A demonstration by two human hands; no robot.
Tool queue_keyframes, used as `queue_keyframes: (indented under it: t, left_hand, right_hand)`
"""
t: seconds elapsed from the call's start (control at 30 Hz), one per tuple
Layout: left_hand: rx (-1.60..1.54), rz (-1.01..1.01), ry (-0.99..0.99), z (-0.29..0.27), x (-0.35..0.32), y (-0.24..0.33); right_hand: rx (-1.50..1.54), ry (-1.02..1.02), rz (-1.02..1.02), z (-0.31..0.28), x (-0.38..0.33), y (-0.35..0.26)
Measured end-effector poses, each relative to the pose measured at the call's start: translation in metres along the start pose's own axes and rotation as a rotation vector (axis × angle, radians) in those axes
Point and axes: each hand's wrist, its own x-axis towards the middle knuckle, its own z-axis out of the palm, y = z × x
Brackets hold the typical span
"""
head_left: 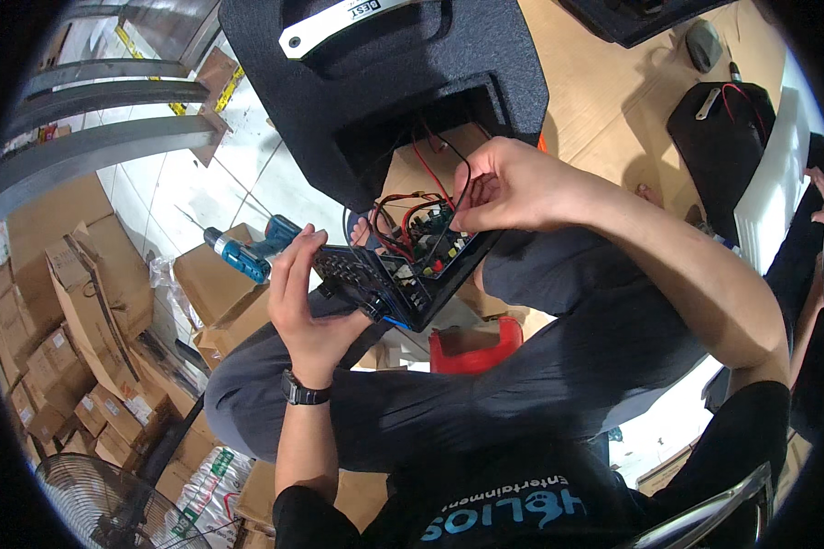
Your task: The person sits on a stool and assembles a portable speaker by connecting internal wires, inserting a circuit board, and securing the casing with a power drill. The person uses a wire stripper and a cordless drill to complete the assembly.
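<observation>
My left hand (302, 311), a watch on its wrist, grips the edge of a black control panel (350, 274), its thumb beneath and its fingers raised along the outer side. A circuit board (435, 240) with red and black wires sits on the panel's inner side. Over that board, my right hand (522, 188) is closed in a pinch on a thin wire; the fingertips partly hide the wire's end. Red and black wires (424, 157) run from the board into the rectangular opening of a black speaker cabinet (412, 64), which lies just beyond my hands.
Left of my hands, a teal cordless drill (247, 252) rests near cardboard boxes (92, 293). A red plastic piece (476, 346) is under my legs. Metal beams (119, 91) stand far left, a fan (110, 503) lower left. Another person's hand (822, 192) shows at far right, near a black panel (719, 137).
</observation>
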Motion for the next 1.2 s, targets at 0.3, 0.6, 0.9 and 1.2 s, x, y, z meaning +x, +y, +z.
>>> queue_keyframes:
  t: [0.3, 0.6, 0.9, 1.2]
  left_hand:
    - [0.01, -0.024, -0.017, 0.0, 0.0, 0.001]
    - [0.016, -0.008, -0.063, -0.002, -0.002, -0.004]
    - [0.014, 0.012, -0.055, -0.001, -0.005, -0.008]
    - [-0.035, -0.034, 0.023, 0.0, -0.002, -0.002]
  right_hand:
    - [0.109, -0.099, -0.012, -0.006, -0.002, -0.011]
    - [0.148, -0.137, 0.034, 0.001, 0.002, -0.012]
    - [0.017, -0.041, 0.024, 0.009, 0.002, -0.01]
    - [-0.003, 0.074, -0.068, 0.016, 0.002, 0.0]
